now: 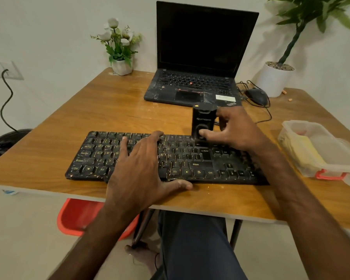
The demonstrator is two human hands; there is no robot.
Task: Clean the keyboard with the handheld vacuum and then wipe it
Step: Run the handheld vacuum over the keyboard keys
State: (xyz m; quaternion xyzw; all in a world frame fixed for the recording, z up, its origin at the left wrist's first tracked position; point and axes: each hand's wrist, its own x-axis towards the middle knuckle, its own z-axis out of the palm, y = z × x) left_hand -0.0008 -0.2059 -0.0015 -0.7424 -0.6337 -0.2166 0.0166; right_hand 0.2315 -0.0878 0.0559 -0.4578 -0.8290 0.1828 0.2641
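**Vacuum held upright on a dusty keyboard**

A black keyboard [192,158], its keys speckled with dust, lies along the near edge of a wooden desk [101,112]; the person's left hand [141,158] rests flat on its middle keys with straight, spread fingers, the thumb lying along the keyboard's near edge; the right hand [234,130] grips a small black handheld vacuum [203,122], thumb across its front and fingers curled round its right side; the vacuum stands upright with its lower end on the keys at the far side of the keyboard, right of centre.

Behind the keyboard, towards the far edge of the desk, an open black laptop [200,57] shows a dark screen and a dusty palm rest; a black mouse [258,97] with a tangled cable lies just to its right. A small pot of white flowers [120,47] stands at the far left corner; a white plant pot [275,77] stands at the far right corner. Near the right edge sits a clear plastic container [339,152] with a yellow cloth [302,152] inside. A red chair [79,217] shows under the desk's near edge.
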